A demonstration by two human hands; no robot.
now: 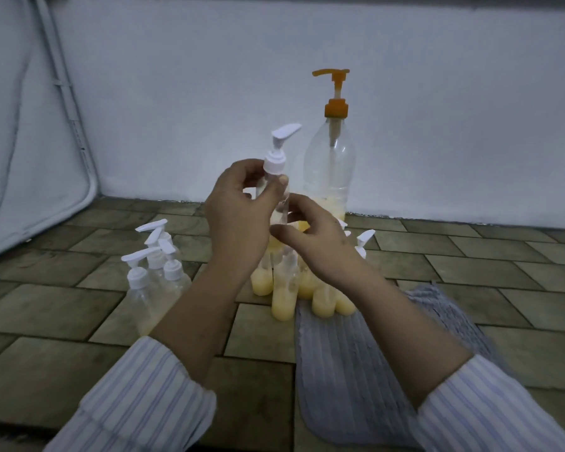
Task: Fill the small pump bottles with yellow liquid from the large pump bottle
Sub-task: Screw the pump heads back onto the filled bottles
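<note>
Your left hand (238, 203) is closed round the neck of a small pump bottle (276, 190), thumb and fingers pinching just under its white pump cap (274, 163). Your right hand (313, 243) cups the lower body, fingers curled but loose — whether it truly grips is hard to tell. The bottle looks clear, with at most a trace of yellow low down.

Judging from that grip, you are at the cap: twisting it off before filling, or back on after. The pictures do not settle which.

At 1 o'clock from your hands, against the wall, stands the large pump bottle (330, 171), orange pump raised, only a low band of yellow liquid left. At 6 o'clock sit the filled bottles (282, 305), partly on a grey cloth (356, 370); at 8 o'clock, on the tiled floor (46, 305), the clear-looking bottles (154, 275).

Next, I would say — free the neck and bring it under the orange spout.
</note>
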